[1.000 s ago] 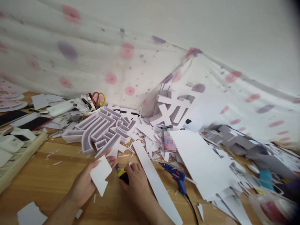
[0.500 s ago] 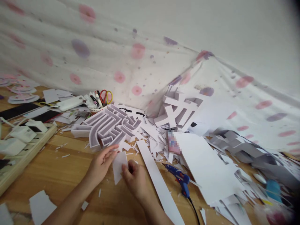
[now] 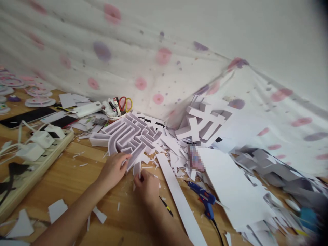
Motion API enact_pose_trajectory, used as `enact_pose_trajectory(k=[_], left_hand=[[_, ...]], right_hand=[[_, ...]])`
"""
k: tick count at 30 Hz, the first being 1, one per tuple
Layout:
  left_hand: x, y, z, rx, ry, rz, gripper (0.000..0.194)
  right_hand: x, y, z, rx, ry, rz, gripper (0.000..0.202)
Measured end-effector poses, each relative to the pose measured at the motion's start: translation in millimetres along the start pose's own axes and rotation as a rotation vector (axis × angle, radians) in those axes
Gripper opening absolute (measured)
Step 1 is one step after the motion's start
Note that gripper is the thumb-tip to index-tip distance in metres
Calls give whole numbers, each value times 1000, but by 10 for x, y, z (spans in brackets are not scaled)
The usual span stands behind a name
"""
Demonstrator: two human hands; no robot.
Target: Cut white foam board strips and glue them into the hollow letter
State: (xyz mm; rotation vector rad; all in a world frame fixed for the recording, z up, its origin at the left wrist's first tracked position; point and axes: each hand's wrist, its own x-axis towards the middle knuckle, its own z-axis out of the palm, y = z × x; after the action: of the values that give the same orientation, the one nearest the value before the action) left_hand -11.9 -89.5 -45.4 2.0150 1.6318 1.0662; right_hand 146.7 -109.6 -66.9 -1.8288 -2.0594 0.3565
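A white raised character (image 3: 120, 135), built of upright card walls, lies on the wooden table. My left hand (image 3: 116, 169) is at its near end, with bent fingers and thumb around the end of the nearest walled stroke. To its right, my right hand (image 3: 148, 184) pinches a small white card piece (image 3: 137, 168) between thumb and fingers. Most of that piece's lower part is hidden by the hand. Beside my right forearm lies a slim black-and-yellow tool (image 3: 166, 206), partly covered. A long white card strip (image 3: 179, 201) runs alongside it.
A blue glue gun (image 3: 202, 196) with its cord lies at right, against a large white sheet (image 3: 230, 184). Behind are a second raised character (image 3: 205, 119) and heaped scraps (image 3: 175, 150). At left are a power strip (image 3: 48, 160) with chargers and a cup of pens and scissors (image 3: 116, 114).
The view has swung left. My left fingers have moved onto the character's near stroke. The card in my right hand has turned and shows narrower. The black-and-yellow tool has come into sight.
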Motion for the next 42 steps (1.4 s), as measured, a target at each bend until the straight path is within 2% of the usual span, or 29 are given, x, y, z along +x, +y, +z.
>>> enact_pose_trajectory(k=[5,12,17,23,31,42], left_hand=[[-16,-17,41,43,-94,35,35],[125,34,-18,187,-207,79,29],[289,42,-34,205,-203,77,33],[342,-38,32,194,-250,94,27],[456,90,57,203,-278,57,17],[469,102,74,220,-316,21,18]], right_hand=[[38,-25,39,-48,-23,-3,21],[63,-51,66,-103,-47,-21,16],[80,-108,16,-113,-76,-45,16],[96,-123,-18,-117,-111,-60,14],[112,-66,-23,-125,-154,-100,16],[138,-26,-121,-104,-249,-190,18]])
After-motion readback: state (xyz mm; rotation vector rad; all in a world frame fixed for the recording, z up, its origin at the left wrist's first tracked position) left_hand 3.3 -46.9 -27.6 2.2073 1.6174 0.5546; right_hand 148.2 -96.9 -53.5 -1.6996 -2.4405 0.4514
